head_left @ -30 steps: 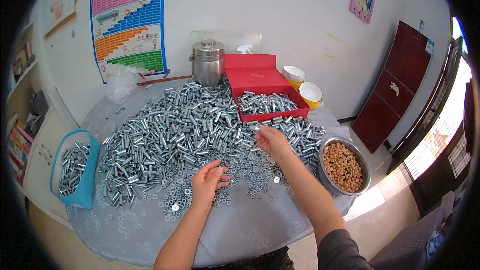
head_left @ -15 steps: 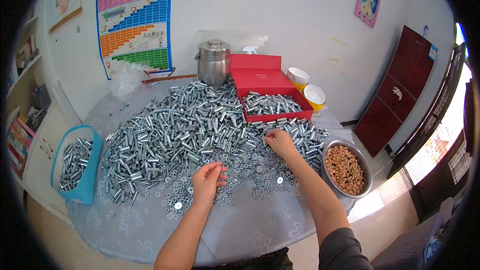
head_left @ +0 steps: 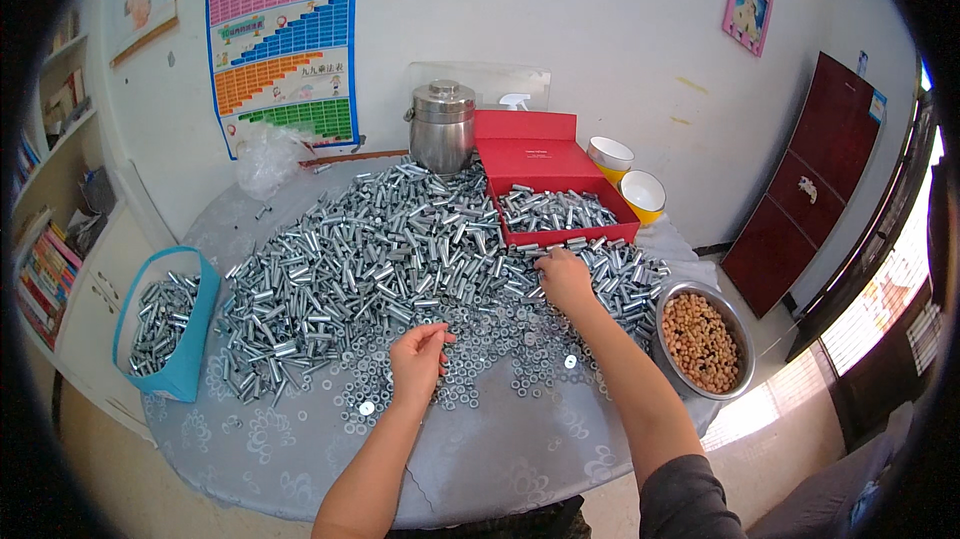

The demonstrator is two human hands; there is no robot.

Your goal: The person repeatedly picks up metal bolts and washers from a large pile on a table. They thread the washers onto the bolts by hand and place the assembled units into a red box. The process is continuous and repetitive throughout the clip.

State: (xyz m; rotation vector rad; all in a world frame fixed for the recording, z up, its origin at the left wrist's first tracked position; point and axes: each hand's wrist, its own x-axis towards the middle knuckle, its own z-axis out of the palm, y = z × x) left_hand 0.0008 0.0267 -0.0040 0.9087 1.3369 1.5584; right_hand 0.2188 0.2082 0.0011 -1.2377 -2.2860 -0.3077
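My left hand (head_left: 418,363) hovers over the near edge of a spread of small metal nuts and washers (head_left: 480,364). Its fingers are curled with the thumb against them; whatever they pinch is too small to make out. Farther off and to the right, my right hand (head_left: 566,280) reaches into the heap of short silver metal sleeves (head_left: 370,249), just in front of the red box (head_left: 600,236). The fingertips there are bent together, and what lies between them is hidden. More of the sleeves fill the box, whose lid stands raised behind.
At the left table edge stands a blue bin (head_left: 190,349) with sleeves in it. A steel bowl (head_left: 745,359) of small brown pieces sits at the right. Behind are a steel canister (head_left: 443,134), yellow-and-white bowls (head_left: 643,197) and a clear plastic bag (head_left: 270,161).
My right hand has moved slightly farther away and left, toward the front of the red box. The fingers of my left hand have drawn closer together. The whole view has shifted a little.
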